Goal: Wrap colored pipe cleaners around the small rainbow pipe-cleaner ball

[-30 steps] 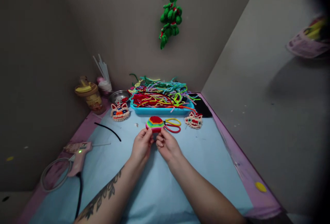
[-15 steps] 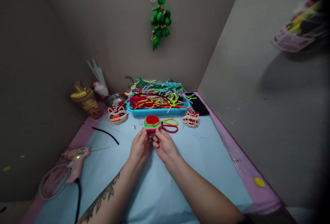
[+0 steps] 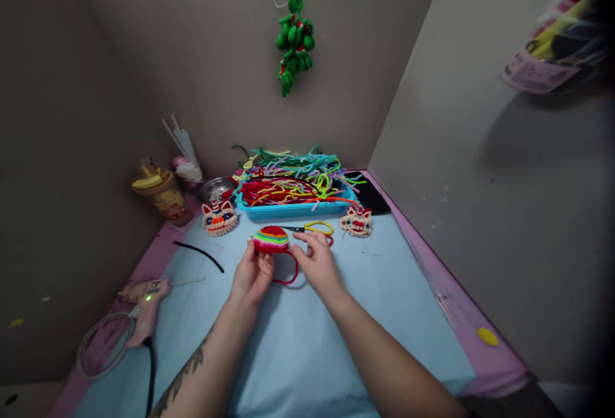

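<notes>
My left hand (image 3: pixel 252 272) grips a dome-shaped chenille-stem piece (image 3: pixel 271 238) by its lower left side. The piece is banded in red, orange, yellow, green, blue and pink. A loop of red chenille stem (image 3: pixel 296 270) hangs below it. My right hand (image 3: pixel 317 263) is at the right end of the piece, index finger stretched out and thumb tip close to the red stem. Whether the thumb touches the stem, I cannot tell. Scissors (image 3: pixel 314 226) with a yellow and a red handle lie just behind the right hand, which partly covers them.
Behind stands a blue tray (image 3: pixel 269 212) heaped with chenille stems. Lion-head pieces lie left (image 3: pixel 220 218) and right (image 3: pixel 356 222), with a metal bowl (image 3: pixel 211 188) behind. A black stem (image 3: pixel 199 254) and a pink glue gun (image 3: pixel 147 312) are on the left. A green ornament (image 3: pixel 295 43) hangs above.
The banded piece has shifted slightly left and tilted, its red stem loop now showing below. My right hand has let go of its edge and moved right, in front of the scissors.
</notes>
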`<control>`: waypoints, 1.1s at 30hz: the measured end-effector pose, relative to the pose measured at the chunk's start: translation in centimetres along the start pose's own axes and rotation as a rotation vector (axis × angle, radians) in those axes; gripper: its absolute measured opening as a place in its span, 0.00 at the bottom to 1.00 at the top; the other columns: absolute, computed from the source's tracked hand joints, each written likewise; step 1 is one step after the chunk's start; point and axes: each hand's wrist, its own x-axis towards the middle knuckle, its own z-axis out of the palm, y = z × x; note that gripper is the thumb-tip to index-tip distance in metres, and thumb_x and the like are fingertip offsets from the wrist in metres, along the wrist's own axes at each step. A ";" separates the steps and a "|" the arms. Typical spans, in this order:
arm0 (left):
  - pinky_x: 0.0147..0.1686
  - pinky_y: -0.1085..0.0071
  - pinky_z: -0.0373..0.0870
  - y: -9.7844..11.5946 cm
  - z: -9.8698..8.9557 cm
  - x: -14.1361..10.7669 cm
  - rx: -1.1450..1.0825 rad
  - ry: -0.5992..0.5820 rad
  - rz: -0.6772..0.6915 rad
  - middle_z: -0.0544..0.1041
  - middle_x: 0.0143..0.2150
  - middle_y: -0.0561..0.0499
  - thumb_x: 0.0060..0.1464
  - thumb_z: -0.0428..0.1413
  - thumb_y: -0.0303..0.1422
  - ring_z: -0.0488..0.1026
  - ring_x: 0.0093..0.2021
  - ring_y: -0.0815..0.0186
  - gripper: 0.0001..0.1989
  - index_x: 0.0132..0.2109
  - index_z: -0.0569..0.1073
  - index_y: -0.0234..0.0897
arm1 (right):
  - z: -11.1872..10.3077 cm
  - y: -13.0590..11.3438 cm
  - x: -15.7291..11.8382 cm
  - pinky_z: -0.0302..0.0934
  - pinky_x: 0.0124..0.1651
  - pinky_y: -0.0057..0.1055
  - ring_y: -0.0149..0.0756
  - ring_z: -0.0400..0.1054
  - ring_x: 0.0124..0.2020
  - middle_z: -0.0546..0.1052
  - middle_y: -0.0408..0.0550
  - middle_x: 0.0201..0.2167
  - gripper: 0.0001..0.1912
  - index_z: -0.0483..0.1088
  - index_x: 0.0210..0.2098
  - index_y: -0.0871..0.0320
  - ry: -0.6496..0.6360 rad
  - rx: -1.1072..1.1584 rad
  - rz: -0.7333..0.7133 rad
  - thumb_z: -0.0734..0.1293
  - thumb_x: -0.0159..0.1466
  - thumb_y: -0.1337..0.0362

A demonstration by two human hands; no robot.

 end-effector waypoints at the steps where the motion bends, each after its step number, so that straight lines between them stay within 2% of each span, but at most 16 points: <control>1: 0.18 0.81 0.72 0.0 0.0 0.0 -0.006 -0.005 -0.014 0.79 0.25 0.51 0.66 0.41 0.33 0.75 0.20 0.72 0.16 0.38 0.71 0.32 | 0.0 -0.1 -0.1 0.59 0.32 0.31 0.33 0.62 0.30 0.69 0.47 0.35 0.11 0.76 0.36 0.55 -0.033 -0.077 -0.035 0.69 0.54 0.60; 5: 0.20 0.82 0.73 0.1 -0.1 0.2 -0.034 -0.002 -0.024 0.78 0.25 0.51 0.66 0.40 0.32 0.74 0.20 0.73 0.16 0.38 0.70 0.32 | 0.4 -0.5 -0.7 0.58 0.32 0.30 0.32 0.62 0.27 0.71 0.45 0.32 0.08 0.73 0.33 0.56 -0.107 -0.195 -0.075 0.68 0.56 0.60; 11: 0.25 0.82 0.73 -0.2 -0.5 0.5 -0.008 0.020 0.003 0.77 0.26 0.51 0.65 0.43 0.32 0.74 0.23 0.74 0.15 0.35 0.71 0.33 | 0.9 -0.1 -1.3 0.57 0.31 0.28 0.33 0.64 0.26 0.73 0.41 0.25 0.05 0.71 0.29 0.55 -0.196 -0.137 -0.026 0.65 0.59 0.62; 16: 0.37 0.70 0.74 -1.4 -1.0 0.1 0.227 -0.152 0.044 0.79 0.35 0.45 0.58 0.52 0.44 0.77 0.35 0.66 0.17 0.37 0.75 0.33 | 0.6 0.0 -1.3 0.58 0.33 0.28 0.34 0.66 0.29 0.74 0.42 0.25 0.07 0.71 0.28 0.54 -0.121 -0.150 -0.084 0.63 0.61 0.63; 20: 0.37 0.73 0.71 -2.0 -1.4 -0.3 0.447 -0.238 0.128 0.79 0.34 0.45 0.48 0.63 0.38 0.76 0.34 0.67 0.14 0.37 0.76 0.31 | 0.4 -0.3 -1.2 0.59 0.38 0.32 0.38 0.68 0.32 0.76 0.45 0.28 0.07 0.72 0.30 0.54 -0.137 -0.316 -0.203 0.63 0.61 0.67; 25: 0.33 0.74 0.69 -1.7 -1.4 -0.4 0.499 -0.161 0.170 0.77 0.27 0.50 0.41 0.67 0.35 0.74 0.28 0.70 0.13 0.29 0.73 0.31 | 0.4 -0.2 -1.3 0.58 0.46 0.37 0.41 0.67 0.38 0.76 0.49 0.33 0.09 0.74 0.36 0.53 -0.238 -0.398 -0.341 0.61 0.63 0.69; 29: 0.32 0.75 0.69 -1.8 -1.2 -0.5 0.491 -0.148 0.207 0.77 0.26 0.52 0.39 0.68 0.32 0.73 0.27 0.71 0.13 0.29 0.72 0.32 | 0.4 -0.1 -1.4 0.58 0.47 0.38 0.42 0.66 0.39 0.76 0.48 0.34 0.10 0.73 0.37 0.51 -0.239 -0.375 -0.359 0.61 0.63 0.69; 33: 0.34 0.74 0.70 -1.9 -1.1 -0.3 0.459 -0.126 0.317 0.77 0.27 0.52 0.39 0.68 0.31 0.74 0.28 0.70 0.12 0.27 0.72 0.33 | 0.3 -0.4 -1.4 0.58 0.44 0.37 0.42 0.66 0.37 0.75 0.48 0.32 0.09 0.72 0.33 0.53 -0.240 -0.424 -0.335 0.61 0.63 0.69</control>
